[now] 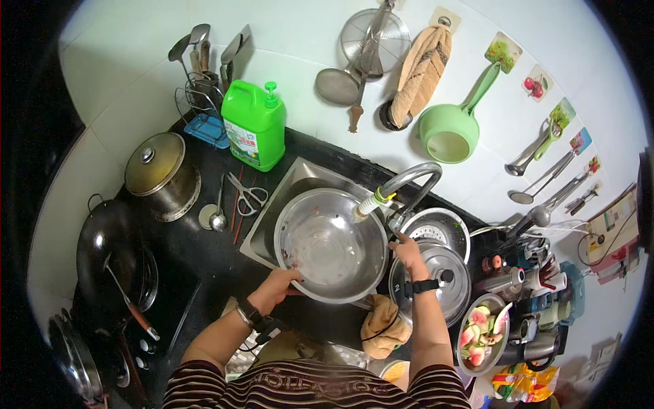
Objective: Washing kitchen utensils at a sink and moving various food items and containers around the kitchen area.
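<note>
A large stainless-steel basin (327,250) rests over the metal sink (260,235), with a little water and small reddish bits in it. My left hand (276,290) grips the basin's near-left rim. My right hand (407,250) is at the base of the curved faucet (413,179), its fingers on the handle area, which they partly hide. The faucet's white and yellow nozzle (370,205) points into the basin. Under my right forearm lies a glass pot lid (434,278), beside a perforated steel colander (437,230). A tan cloth (386,327) hangs at the counter's front edge.
Left of the sink are scissors (247,197), a ladle (218,220), a lidded pot (163,179), a wok (110,250) and a green jug (254,128). A bowl of melon rinds (483,335) and several cups stand right. Utensils and a green dipper (449,134) hang on the wall.
</note>
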Demonstrator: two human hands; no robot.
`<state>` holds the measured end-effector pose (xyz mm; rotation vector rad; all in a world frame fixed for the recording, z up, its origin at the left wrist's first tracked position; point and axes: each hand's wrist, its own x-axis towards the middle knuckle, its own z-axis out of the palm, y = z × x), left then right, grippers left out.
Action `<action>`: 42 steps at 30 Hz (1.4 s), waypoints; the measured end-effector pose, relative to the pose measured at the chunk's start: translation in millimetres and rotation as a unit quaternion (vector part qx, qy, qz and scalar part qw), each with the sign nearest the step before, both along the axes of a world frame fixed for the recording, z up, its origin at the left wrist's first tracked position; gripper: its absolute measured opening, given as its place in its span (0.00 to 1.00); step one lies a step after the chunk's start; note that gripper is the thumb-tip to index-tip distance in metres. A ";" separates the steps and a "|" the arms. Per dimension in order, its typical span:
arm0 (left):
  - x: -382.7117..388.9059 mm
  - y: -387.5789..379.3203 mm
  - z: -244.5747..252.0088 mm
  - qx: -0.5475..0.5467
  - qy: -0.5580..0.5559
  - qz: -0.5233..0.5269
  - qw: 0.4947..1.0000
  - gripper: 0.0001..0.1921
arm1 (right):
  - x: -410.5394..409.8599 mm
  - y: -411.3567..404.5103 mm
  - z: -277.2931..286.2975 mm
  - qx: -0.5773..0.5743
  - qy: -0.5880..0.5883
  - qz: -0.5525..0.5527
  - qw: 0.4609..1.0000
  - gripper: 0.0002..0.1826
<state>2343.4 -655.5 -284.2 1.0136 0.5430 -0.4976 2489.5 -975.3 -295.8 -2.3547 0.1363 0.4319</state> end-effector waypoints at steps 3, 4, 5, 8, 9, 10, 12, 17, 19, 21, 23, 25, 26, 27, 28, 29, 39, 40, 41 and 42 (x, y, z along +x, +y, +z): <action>7.2 -2.7 -1.3 0.020 0.005 -0.007 1.000 0.19 | -6.9 3.5 -13.2 0.015 0.024 0.002 1.000 0.35; 9.5 -4.6 0.7 0.021 0.011 -0.008 1.000 0.19 | -9.1 6.7 -12.9 0.008 0.003 -0.003 1.000 0.36; 12.5 -6.8 3.6 0.050 0.008 -0.015 0.999 0.20 | -11.7 11.0 -12.4 0.002 -0.017 -0.008 1.000 0.36; 17.0 -13.1 -3.4 0.080 -0.003 0.008 0.997 0.22 | -27.1 42.3 -8.6 -0.089 -0.151 0.108 0.979 0.35; 17.6 -15.2 -8.0 0.079 -0.015 0.039 0.996 0.24 | -33.5 51.2 -16.5 -0.105 -0.254 0.169 0.947 0.34; 17.3 -16.4 -10.9 0.081 -0.010 0.034 0.996 0.24 | -39.1 62.7 -22.2 -0.103 -0.249 0.165 0.949 0.34; 16.4 -17.6 -16.5 0.086 -0.022 0.070 0.994 0.26 | -48.7 88.5 -33.3 -0.092 -0.024 0.181 0.979 0.32; 13.2 -21.8 -51.0 0.091 -0.061 0.109 0.988 0.27 | -74.6 141.3 -68.7 0.219 0.112 0.238 0.939 0.29; 11.5 -14.0 -56.7 0.083 -0.075 0.103 0.988 0.27 | -84.0 150.3 -53.6 0.342 0.176 0.238 0.892 0.29; 10.6 -5.0 -53.3 0.071 -0.030 0.042 0.996 0.27 | -87.5 150.8 -35.2 0.300 0.185 0.349 0.868 0.29; 8.2 -12.3 -30.9 0.059 -0.029 0.079 0.995 0.27 | -82.3 131.2 -19.9 0.329 0.148 0.355 0.862 0.24; 10.2 -18.3 -20.4 0.046 -0.036 0.109 0.992 0.27 | -71.0 103.9 -39.5 -0.038 0.063 0.500 0.863 0.17; 9.1 -15.5 -20.0 0.060 -0.034 0.103 0.992 0.27 | -63.2 86.5 -57.5 -0.113 -0.021 0.541 0.833 0.16; 9.3 -13.7 -19.7 0.075 -0.033 0.096 0.992 0.27 | -54.7 72.9 -74.3 -0.188 -0.105 0.572 0.792 0.14; 9.5 -13.9 -15.6 0.076 -0.037 0.098 0.992 0.27 | -44.0 70.2 -77.1 -0.164 -0.138 0.469 0.857 0.14; 8.7 -15.4 -8.7 0.094 -0.028 0.076 0.992 0.27 | -30.6 70.6 -80.3 -0.135 -0.170 0.358 0.908 0.15; 8.8 -31.5 12.4 0.103 0.021 0.027 0.994 0.14 | 12.2 196.4 -71.5 0.262 -0.186 0.140 0.937 0.20; 7.2 -27.5 10.8 0.103 0.019 0.029 0.994 0.14 | -6.2 205.3 -49.2 0.338 -0.112 0.181 0.917 0.19; 6.7 -24.7 9.2 0.102 0.016 0.029 0.994 0.15 | -20.2 204.3 -41.2 0.284 -0.110 0.308 0.901 0.19; 7.5 -20.7 6.1 0.102 0.016 0.031 0.994 0.15 | -29.5 199.3 -33.9 0.223 -0.106 0.429 0.869 0.18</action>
